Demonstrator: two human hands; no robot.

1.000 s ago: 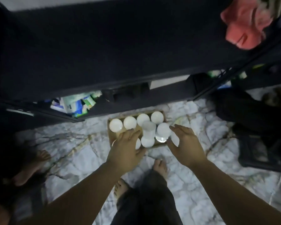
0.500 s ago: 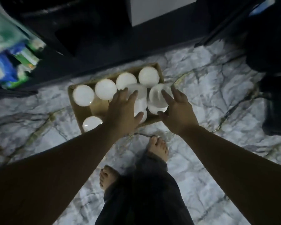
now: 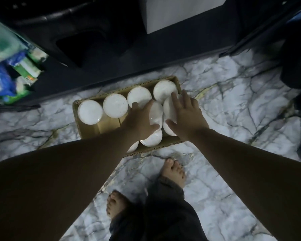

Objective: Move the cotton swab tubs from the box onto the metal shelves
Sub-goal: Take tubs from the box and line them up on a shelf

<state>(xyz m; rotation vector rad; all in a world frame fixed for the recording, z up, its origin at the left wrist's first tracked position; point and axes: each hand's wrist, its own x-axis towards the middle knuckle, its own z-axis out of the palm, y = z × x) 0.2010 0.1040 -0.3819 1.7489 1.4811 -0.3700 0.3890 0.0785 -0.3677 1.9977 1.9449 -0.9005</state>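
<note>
The left hand (image 3: 140,121) lies spread over a white tub (image 3: 155,113) lying on the others in the cardboard box (image 3: 87,129), fingers on its far side, thumb on its near edge; the palm hides most of it. The right hand (image 3: 186,115), fingers apart, rests on the neighbouring tub (image 3: 169,108) (whether either grip has closed I cannot tell). Four upright tubs (image 3: 115,105) line the box's far wall, more sit half hidden under the left forearm. The box stands on the marble floor (image 3: 233,101) before the dark metal shelves (image 3: 111,63), whose contents are murky.
</note>
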